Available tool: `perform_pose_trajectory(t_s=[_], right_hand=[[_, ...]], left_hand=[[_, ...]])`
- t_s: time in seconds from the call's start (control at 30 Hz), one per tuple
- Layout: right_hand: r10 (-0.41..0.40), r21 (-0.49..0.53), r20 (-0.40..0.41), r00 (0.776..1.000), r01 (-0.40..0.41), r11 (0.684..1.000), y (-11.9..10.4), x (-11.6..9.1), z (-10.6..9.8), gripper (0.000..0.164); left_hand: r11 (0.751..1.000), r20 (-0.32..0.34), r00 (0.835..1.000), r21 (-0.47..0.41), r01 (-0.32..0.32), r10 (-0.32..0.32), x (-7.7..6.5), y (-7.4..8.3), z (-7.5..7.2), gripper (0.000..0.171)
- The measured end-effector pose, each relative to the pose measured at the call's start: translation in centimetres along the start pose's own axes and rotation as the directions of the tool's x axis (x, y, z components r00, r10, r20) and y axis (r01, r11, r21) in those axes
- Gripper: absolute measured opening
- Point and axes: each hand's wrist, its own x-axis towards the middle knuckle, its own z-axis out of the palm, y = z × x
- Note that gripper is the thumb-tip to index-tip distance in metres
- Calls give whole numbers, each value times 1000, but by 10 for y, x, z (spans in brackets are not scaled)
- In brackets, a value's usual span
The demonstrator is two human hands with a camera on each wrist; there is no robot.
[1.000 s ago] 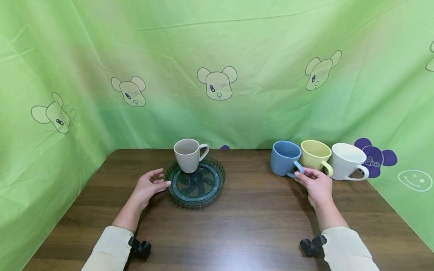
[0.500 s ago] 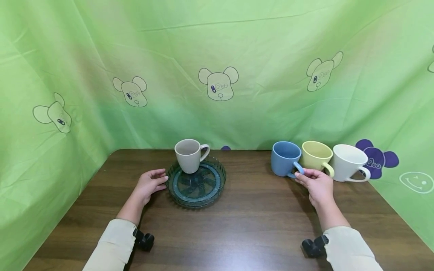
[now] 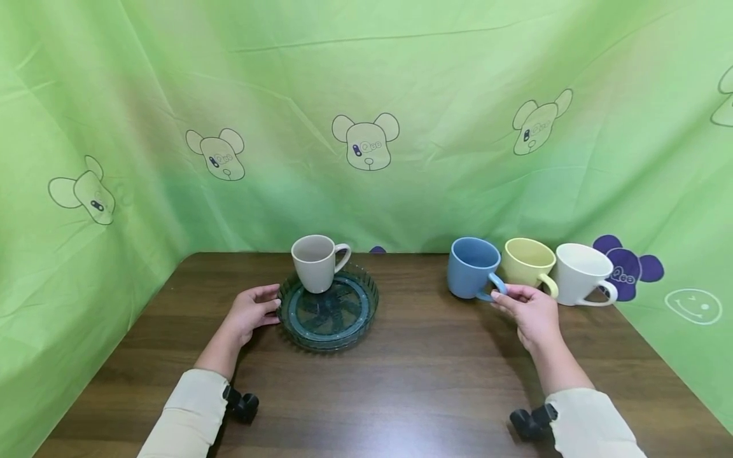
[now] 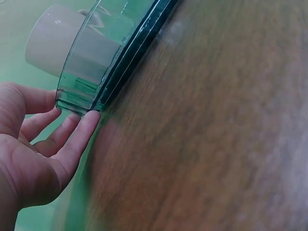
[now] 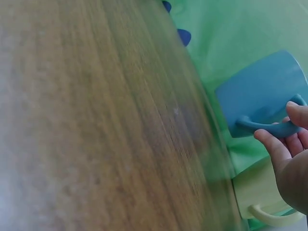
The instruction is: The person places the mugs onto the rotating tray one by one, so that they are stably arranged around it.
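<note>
On the left, a round, see-through green tray (image 3: 343, 337) with a ribbed wall carries an upright grey mug (image 3: 315, 267) towards its back. My left hand (image 3: 251, 312) touches the tray's left side. In the left wrist view, the fingers (image 4: 79, 132) are spread along its wall (image 4: 72, 98), one at the rim and another by the base. My right hand (image 3: 532, 312) pinches the handle of a blue mug (image 3: 472, 267) between thumb and fingers. The right wrist view shows that blue mug (image 5: 264, 89) tipped slightly, its handle running into my grip.
A yellow mug (image 3: 527, 262) stands close to the right of the blue one, with a white mug (image 3: 581, 273) beyond it. All sit along the back of the brown wooden table (image 3: 424, 394). A green printed cloth (image 3: 446, 191) hangs behind.
My left fingertips have closed in on the tray's left side. The blue mug, its handle pinched throughout, has shifted slightly left. The whole head view has also moved a little.
</note>
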Motion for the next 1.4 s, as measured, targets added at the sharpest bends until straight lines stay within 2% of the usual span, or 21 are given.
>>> perform_pose_trajectory(t_s=[0.4, 0.6, 0.97, 1.4], right_hand=[[9, 17, 18, 1000, -10, 1000, -3, -10, -3, 25], [-6, -6, 33, 999, 7, 1000, -3, -15, -2, 24], [-9, -1, 67, 998, 9, 1000, -6, -23, 5, 30], [-42, -19, 102, 994, 44, 999, -9, -31, 15, 25]], left_hand=[[1000, -8, 1000, -2, 13, -13, -2, 0, 1, 46], [1000, -13, 1000, -5, 9, -10, -2, -2, 2, 47], [1000, -22, 1000, -28, 3, -4, -4, -2, 3, 47], [1000, -27, 1000, -27, 1, -1, -5, -2, 3, 46]])
